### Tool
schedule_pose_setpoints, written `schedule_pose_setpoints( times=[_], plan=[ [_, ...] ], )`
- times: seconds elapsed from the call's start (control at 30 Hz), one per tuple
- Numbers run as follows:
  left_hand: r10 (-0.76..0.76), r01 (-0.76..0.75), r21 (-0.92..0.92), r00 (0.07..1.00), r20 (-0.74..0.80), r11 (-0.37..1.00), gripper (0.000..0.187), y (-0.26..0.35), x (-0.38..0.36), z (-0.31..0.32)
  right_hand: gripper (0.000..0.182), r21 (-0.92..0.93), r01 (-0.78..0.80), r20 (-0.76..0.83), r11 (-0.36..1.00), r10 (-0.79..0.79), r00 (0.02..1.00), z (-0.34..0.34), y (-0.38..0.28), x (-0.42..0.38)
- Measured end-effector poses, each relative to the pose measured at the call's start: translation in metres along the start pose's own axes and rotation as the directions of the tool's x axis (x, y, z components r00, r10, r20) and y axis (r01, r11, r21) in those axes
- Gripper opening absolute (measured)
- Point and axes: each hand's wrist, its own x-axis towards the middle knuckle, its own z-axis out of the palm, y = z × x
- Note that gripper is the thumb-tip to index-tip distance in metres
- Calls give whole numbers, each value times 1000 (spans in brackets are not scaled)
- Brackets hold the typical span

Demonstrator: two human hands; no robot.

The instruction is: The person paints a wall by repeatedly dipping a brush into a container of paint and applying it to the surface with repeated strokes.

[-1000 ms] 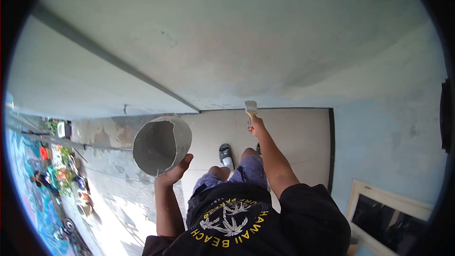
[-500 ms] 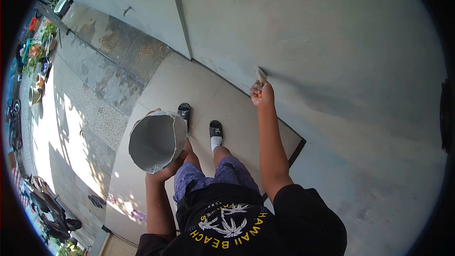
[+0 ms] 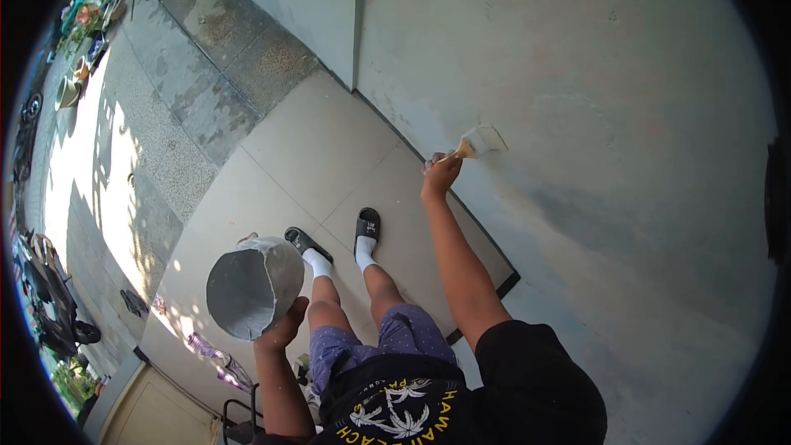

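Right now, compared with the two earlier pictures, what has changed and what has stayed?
The view has swung round. In the right hand, the paintbrush, edge-on half a second ago, now tips rightward, broad face showing. The left slipper, then ahead of the right slipper, is now slightly behind it. Nothing was picked up or let go: the left hand still holds the grey container.

The container (image 3: 239, 290) hides most of the left hand (image 3: 284, 326); its contents are unclear. The right hand (image 3: 442, 171) covers part of the paintbrush (image 3: 484, 142). The bottom edge cuts off the T-shirt (image 3: 527, 387) print, the dark rim the motorcycle (image 3: 51, 301). Distant potted plants (image 3: 85, 21) blur beyond identification.
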Motion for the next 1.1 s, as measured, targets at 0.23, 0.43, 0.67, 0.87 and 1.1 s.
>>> schedule_pose_setpoints(
  times=[0.23, 0.43, 0.67, 0.87, 1.1],
  plan=[
    [49, -37, 102, 991, -123, 994, 49, -33, -19, -8, 37, 67, -635, -152, 769, 637, 755, 21, 82, 62],
    [107, -94, 131, 990, -94, 987, 42, -42, -25, -10, 33, -83, -756, -93, 649, 751, 654, 4, 49, 82],
    [105, -94, 178, 993, -55, 980, 48, -46, -22, -15, 36, -174, 99, 7, 980, -99, 995, -9, -78, -93],
    [55, -36, 104, 982, -183, 994, 55, -86, -29, -6, 40, -213, -76, -206, 974, 31, 978, -22, -27, -39],
    [46, -26, 74, 960, -277, 997, 61, -78, -43, -5, 49, -173, -698, -341, 695, 623, 704, -34, 86, 65]
  ],
)
